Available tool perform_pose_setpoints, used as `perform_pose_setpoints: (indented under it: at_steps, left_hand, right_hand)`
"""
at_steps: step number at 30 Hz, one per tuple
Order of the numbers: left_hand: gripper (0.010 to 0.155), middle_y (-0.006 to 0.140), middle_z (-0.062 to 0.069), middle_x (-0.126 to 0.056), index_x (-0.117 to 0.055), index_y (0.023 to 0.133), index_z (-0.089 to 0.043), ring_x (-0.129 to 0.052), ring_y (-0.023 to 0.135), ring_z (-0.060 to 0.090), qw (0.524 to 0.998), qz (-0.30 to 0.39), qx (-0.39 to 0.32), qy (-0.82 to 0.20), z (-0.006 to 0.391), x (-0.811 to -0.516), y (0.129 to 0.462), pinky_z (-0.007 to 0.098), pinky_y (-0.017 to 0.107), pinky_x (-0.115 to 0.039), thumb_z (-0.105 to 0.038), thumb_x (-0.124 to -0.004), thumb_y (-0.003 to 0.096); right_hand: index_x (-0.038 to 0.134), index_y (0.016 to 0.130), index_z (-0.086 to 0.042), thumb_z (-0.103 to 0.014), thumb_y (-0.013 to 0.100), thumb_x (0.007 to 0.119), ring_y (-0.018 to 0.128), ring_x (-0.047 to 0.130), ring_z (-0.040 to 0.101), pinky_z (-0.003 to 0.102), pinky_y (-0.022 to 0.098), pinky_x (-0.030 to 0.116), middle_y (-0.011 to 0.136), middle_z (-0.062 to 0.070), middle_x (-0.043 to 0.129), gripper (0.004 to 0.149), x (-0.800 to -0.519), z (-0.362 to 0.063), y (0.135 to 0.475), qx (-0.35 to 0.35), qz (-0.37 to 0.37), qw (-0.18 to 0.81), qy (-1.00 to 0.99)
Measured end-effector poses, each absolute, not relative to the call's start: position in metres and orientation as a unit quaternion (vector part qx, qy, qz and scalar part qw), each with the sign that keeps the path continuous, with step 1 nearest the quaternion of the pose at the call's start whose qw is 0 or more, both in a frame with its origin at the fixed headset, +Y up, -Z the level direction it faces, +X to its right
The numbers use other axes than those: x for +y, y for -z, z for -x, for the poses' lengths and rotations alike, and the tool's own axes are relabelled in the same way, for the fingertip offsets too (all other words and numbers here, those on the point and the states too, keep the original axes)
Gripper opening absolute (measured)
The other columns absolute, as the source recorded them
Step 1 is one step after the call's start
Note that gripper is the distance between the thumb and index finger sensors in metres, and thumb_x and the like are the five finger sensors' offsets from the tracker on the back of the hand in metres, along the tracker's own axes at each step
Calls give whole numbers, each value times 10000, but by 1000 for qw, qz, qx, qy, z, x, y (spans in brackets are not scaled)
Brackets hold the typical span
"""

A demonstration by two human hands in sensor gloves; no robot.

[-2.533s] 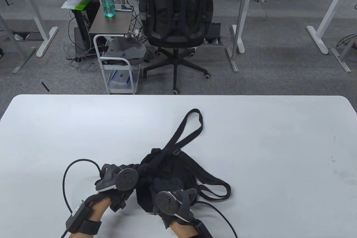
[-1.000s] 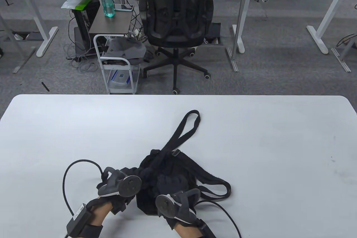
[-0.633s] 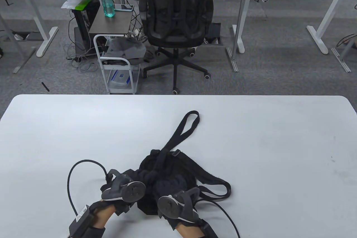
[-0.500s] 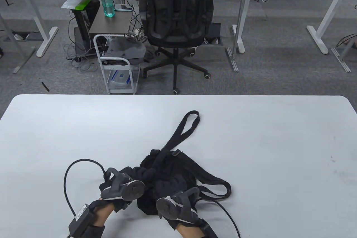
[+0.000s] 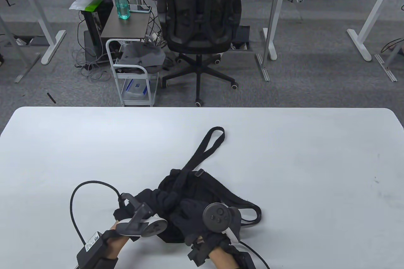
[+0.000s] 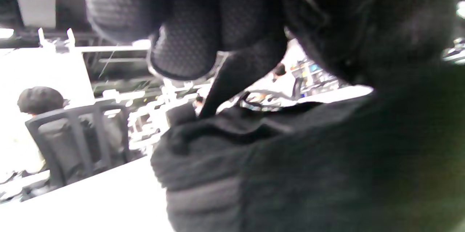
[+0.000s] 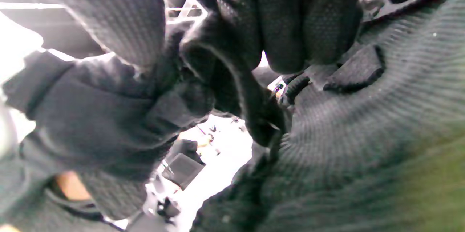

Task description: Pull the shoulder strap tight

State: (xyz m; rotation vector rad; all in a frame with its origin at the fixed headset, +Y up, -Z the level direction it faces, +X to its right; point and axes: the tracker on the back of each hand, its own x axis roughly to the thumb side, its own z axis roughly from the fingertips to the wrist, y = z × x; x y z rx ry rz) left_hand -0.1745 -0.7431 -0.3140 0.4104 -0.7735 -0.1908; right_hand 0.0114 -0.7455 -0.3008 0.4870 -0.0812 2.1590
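Black knit fabric fills the near middle of the white table [image 5: 284, 155]: a soft bag [image 5: 202, 187] with both gloved hands on it. Left hand [image 5: 142, 209], at the bag's left edge: the wrist view shows its fingers [image 6: 181, 43] curled down, with a dark band of strap [image 6: 232, 79] running out from under them into the bag; a cable [image 5: 74, 199] loops away to this hand's left. Just right of it, touching, the right hand [image 5: 195, 215] lies over the bag's near part, tracker [image 5: 217, 217] facing up; its wrist view shows fingers [image 7: 290, 17] bent over a fold of strap [image 7: 232, 79], pinching it. Beyond both hands, the long strap loop [image 5: 208, 146] lies flat on the table, reaching away from the bag's far edge. To the right hand's right, two further loops [image 5: 246, 209] trail onto the table.
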Motion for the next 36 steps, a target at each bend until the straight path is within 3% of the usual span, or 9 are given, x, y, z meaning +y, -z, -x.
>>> perform_pose_setpoints:
  at_steps: [8, 22, 26, 29, 36]
  left_hand:
    - [642, 676, -76, -931, -618, 919, -288, -1021, 611, 160, 880, -238, -397, 108, 163, -738, 299, 330, 446, -871, -443, -620, 297]
    - [652, 684, -101, -922, -586, 936, -361, -1006, 637, 153, 908, -212, -347, 106, 189, -742, 324, 337, 457, -861, -446, -556, 290]
    - [646, 671, -86, -933, -602, 935, -305, -1020, 614, 156, 900, -228, -351, 125, 184, -741, 317, 329, 442, -870, -435, -583, 302]
    - [647, 666, -84, -935, -604, 933, -292, -1023, 604, 156, 888, -244, -370, 123, 178, -736, 308, 325, 438, -872, -441, -592, 304]
    - [648, 673, -79, -942, -610, 935, -291, -1027, 609, 158, 873, -261, -397, 106, 160, -732, 291, 329, 450, -873, -444, -616, 305]
  right_hand:
    - [974, 645, -86, -365, 444, 825, 632, 963, 437, 666, 552, 662, 738, 202, 992, 375, -746, -8, 297, -39, -179, 447, -876]
    - [1019, 561, -42, -326, 436, 831, 524, 1022, 410, 607, 513, 739, 626, 182, 1056, 363, -748, -12, 301, -10, -167, 458, -873]
    - [1008, 595, -81, -373, 437, 845, 528, 1018, 407, 606, 514, 734, 641, 186, 1049, 370, -751, -15, 303, -5, -167, 460, -872]
    - [978, 673, -71, -471, 435, 835, 560, 997, 422, 613, 519, 722, 688, 209, 1019, 487, -753, -17, 304, -7, -167, 467, -868]
    - [1013, 578, -75, -386, 438, 829, 451, 1045, 389, 582, 489, 768, 565, 182, 1077, 388, -752, -14, 301, -15, -170, 483, -859]
